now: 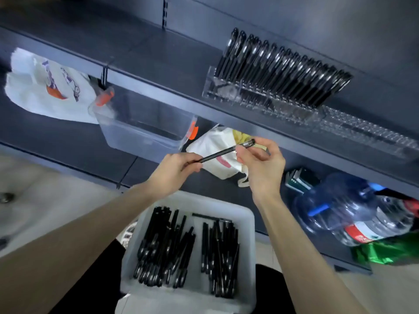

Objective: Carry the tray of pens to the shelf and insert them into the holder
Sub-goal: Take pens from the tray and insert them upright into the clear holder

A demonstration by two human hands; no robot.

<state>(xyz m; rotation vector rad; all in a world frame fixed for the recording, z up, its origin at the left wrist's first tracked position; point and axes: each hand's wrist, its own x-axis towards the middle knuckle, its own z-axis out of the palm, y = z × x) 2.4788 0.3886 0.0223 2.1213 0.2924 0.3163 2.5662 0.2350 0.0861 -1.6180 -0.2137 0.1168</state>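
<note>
A black pen (223, 152) is held level between both hands, above the tray. My left hand (174, 168) pinches its tip end and my right hand (260, 164) pinches its cap end. Below my forearms sits a white tray (247, 219) with several black pens (167, 248) lying in two heaps. On the dark shelf (158, 55), up and to the right, stands a clear acrylic holder (229, 91) with a row of several black pens (283, 71) leaning in its slots. The slots further right (367, 134) are empty.
A clear plastic bin (145, 123) with orange clips hangs under the shelf edge. White plastic bags lie at the left (47, 87) and on the lower shelf (217, 152). At the lower right lie clear water bottles (353, 214), a green wrapper (390, 250) and small books (299, 180).
</note>
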